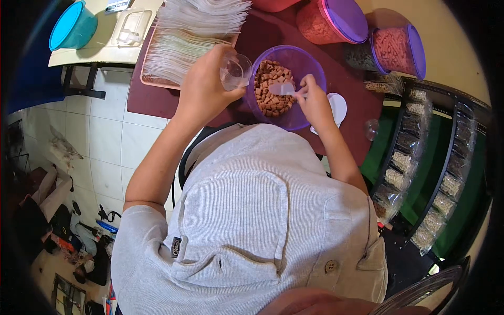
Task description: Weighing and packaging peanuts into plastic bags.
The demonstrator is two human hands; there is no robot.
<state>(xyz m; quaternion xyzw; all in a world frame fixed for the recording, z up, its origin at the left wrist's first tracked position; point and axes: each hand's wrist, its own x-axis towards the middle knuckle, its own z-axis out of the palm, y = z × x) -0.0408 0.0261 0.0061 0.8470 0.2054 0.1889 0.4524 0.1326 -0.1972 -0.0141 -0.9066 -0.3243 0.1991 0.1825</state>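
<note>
My left hand (210,73) is closed round a small clear plastic cup (234,72), tilted beside the rim of a purple translucent bowl (301,60). In the bowl lie many small brown pillow-shaped snack pieces (273,103). My right hand (313,97) grips the handle of a pale translucent plastic scoop (281,89), which is over the brown pieces. Whether anything lies in the scoop or the cup is hard to make out.
A tray (143,73) of stacked clear plastic bags stands left of the bowl on the dark red table (152,100). Purple-lidded tubs (349,21) of pink snacks stand at the back right. A white lid (337,107) lies right of the bowl. Snack packets (403,161) hang on racks at the right.
</note>
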